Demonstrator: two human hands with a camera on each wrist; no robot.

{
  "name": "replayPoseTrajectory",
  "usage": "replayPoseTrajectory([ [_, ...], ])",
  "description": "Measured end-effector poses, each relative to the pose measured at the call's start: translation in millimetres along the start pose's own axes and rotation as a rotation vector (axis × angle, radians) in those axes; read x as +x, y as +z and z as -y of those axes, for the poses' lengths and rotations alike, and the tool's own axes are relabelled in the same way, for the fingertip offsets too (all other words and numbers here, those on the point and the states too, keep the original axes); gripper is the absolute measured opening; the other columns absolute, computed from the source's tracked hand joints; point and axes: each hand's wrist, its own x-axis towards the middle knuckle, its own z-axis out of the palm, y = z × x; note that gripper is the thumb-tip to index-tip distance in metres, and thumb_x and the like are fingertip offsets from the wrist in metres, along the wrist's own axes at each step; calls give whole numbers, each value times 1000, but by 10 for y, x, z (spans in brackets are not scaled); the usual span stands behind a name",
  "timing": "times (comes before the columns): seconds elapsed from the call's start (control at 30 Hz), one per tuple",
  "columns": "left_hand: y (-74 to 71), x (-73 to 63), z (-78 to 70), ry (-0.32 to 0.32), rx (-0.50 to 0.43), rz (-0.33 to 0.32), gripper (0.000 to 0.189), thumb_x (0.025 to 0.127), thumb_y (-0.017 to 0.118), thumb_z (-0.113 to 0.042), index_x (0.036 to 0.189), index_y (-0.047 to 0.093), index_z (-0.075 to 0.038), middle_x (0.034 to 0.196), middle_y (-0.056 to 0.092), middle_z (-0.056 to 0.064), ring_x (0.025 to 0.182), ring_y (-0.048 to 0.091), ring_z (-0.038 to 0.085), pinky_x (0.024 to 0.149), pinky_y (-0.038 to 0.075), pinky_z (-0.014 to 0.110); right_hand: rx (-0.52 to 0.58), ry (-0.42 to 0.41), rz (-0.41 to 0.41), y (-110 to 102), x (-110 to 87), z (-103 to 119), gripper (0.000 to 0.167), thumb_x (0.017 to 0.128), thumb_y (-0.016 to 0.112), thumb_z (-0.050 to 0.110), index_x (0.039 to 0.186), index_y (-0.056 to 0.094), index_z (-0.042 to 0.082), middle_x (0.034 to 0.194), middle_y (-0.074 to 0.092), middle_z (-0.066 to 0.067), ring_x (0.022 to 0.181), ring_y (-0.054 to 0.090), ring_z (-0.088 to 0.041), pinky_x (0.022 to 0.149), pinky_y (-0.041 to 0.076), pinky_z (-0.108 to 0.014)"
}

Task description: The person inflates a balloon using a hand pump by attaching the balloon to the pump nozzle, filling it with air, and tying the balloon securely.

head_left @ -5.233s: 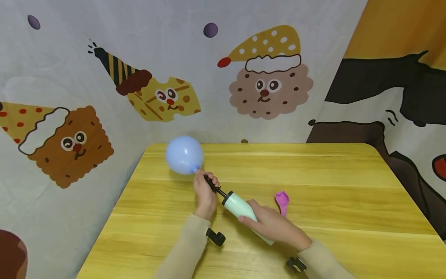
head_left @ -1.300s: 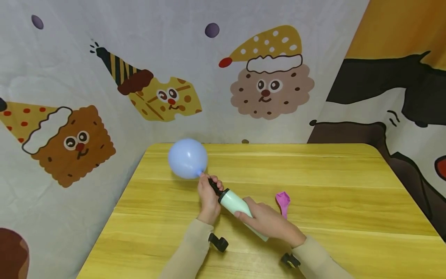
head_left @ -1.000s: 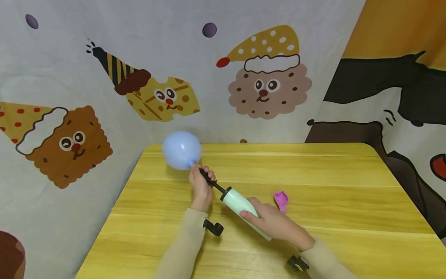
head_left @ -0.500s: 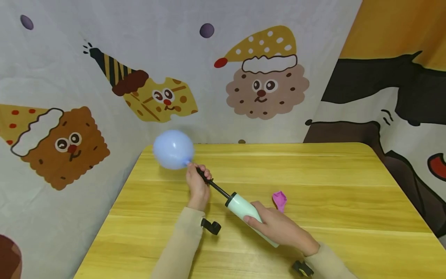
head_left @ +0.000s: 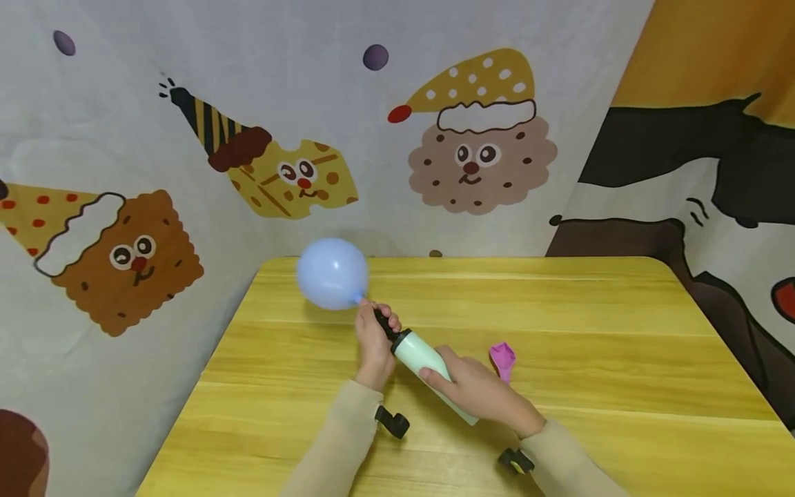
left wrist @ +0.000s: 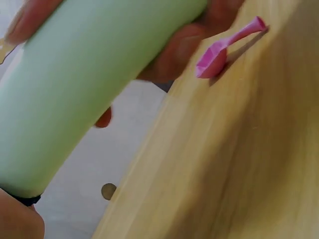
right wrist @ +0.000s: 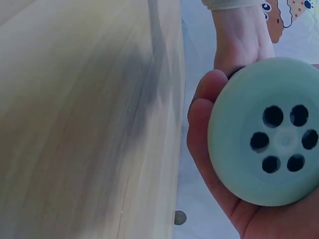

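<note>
A mint-green balloon pump (head_left: 422, 355) is held slanting over the table. My left hand (head_left: 375, 348) grips its black handle end, the thumb at the neck of a round, inflated light-blue balloon (head_left: 332, 274). The green barrel is gripped by my right hand (head_left: 481, 393), and the black collar sits close against the left hand with no long stretch of rod showing. In the right wrist view the barrel's end cap (right wrist: 285, 142) shows several dark holes, with fingers curled around its side. A limp pink balloon (head_left: 504, 360) lies on the table just beyond my right hand.
The wood-grain table (head_left: 590, 310) has rounded far corners. Behind it hangs a pale cloth backdrop (head_left: 323, 41) with cartoon biscuits, and the blue balloon overlaps the far table edge in the head view. Black camera mounts (head_left: 393, 422) sit on both wrists.
Half a second ago a long piece of black rod showed; now the barrel meets the handle. Both hands have drawn together. Over five seconds the rod slid in and out, and the balloon looks slightly larger.
</note>
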Motion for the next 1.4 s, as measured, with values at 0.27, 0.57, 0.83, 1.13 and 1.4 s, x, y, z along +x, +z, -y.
replayPoseTrajectory([
  [0.27,-49,9,-3,12,-1,4,37,115,33,-39,90,45,-14,72,51,-3,54,47,7,49,41,19,35,25,1,35,-3,6,56,106,51,54,133,53,6,79,61,1,61,59,-10,49,51,-30],
  [0.57,-63,244,-189,78,-59,-41,39,115,31,-33,85,44,-13,70,50,-1,52,47,8,46,40,18,61,38,16,-77,-221,-57,57,106,53,51,144,51,9,94,67,0,72,62,-9,58,54,-29],
  [0.83,-170,326,-272,77,-86,-58,35,115,30,-34,90,41,-13,72,49,-1,52,46,9,46,41,19,29,-7,47,-111,-280,-119,54,106,53,51,140,52,9,92,67,2,69,60,-6,55,53,-28],
  [1.13,-151,257,-246,93,-64,-55,35,115,30,-37,90,41,-14,72,49,-1,53,45,8,48,39,18,-12,-2,24,-30,-170,-61,59,105,54,54,138,52,6,85,63,4,64,58,-6,53,51,-27],
  [1.4,-126,148,-116,36,-37,-24,38,115,28,-37,91,42,-12,74,48,-1,54,45,8,49,40,18,1,31,26,28,-31,-5,64,105,52,57,140,51,3,80,61,3,60,59,-9,49,52,-29],
])
